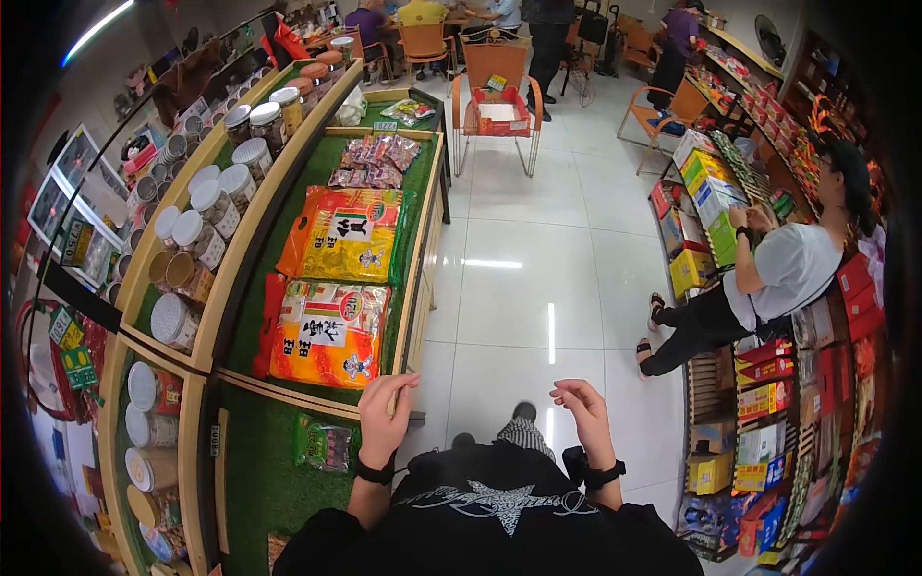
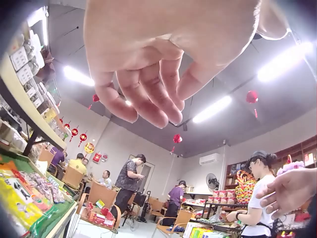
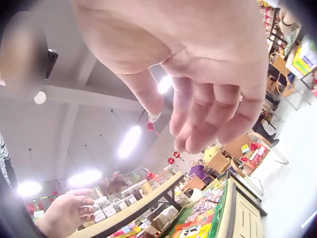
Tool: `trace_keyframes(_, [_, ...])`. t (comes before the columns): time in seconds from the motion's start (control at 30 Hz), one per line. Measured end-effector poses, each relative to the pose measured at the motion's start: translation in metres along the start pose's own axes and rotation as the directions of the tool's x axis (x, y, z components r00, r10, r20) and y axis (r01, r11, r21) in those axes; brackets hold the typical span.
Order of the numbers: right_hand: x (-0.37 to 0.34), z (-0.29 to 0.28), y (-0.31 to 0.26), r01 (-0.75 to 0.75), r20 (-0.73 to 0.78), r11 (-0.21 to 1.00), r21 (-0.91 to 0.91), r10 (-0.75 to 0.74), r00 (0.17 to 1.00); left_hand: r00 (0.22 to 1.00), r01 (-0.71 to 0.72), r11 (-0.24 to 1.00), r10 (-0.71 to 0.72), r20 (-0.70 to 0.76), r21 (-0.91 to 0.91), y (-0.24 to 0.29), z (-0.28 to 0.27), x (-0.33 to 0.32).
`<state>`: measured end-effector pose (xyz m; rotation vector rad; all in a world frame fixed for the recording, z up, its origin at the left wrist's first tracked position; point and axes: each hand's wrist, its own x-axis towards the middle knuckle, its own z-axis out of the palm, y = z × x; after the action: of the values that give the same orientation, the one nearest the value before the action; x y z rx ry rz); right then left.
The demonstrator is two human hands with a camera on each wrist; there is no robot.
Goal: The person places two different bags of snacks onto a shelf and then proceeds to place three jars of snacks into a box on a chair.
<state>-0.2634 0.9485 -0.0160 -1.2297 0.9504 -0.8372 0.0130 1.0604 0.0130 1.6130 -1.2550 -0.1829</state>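
Observation:
My left hand [image 1: 384,415] hovers beside the edge of the green-lined display stand, its fingers loosely bent and nothing in them. Nearest to it are a large orange-and-yellow snack bag [image 1: 329,334] and a small green packet [image 1: 324,444]. A second yellow snack bag [image 1: 348,235] lies just beyond. Over the floor, my right hand [image 1: 588,415] is raised with its palm turned inward, bare and relaxed. In the wrist views the fingers of the left hand [image 2: 158,64] and of the right hand [image 3: 188,69] droop in a soft curl around no object.
Lidded jars [image 1: 202,230] line the wooden shelf at left. A chair [image 1: 495,82] carrying a red box [image 1: 499,117] stands ahead on the tiled floor [image 1: 519,250]. At right, a person in a white shirt [image 1: 792,264] stands by shelves of boxed goods [image 1: 764,398]. Several people sit farther back.

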Motion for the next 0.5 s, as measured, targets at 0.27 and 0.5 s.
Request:
trace_keyframes(0.27, [0.105, -0.012, -0.018, 0.091, 0.055, 0.989, -0.118, -0.085, 0.995, 0.993, 0.084, 0.996, -0.082, -0.085, 0.028, -0.012, 0.047, 0.065])
trace_keyframes(0.5, [0.195, -0.063, -0.073, 0.256, 0.204, 0.908, -0.332, -0.196, 0.959, 0.995, -0.013, 1.000, 0.013, -0.099, -0.005, 0.008, 0.116, 0.147])
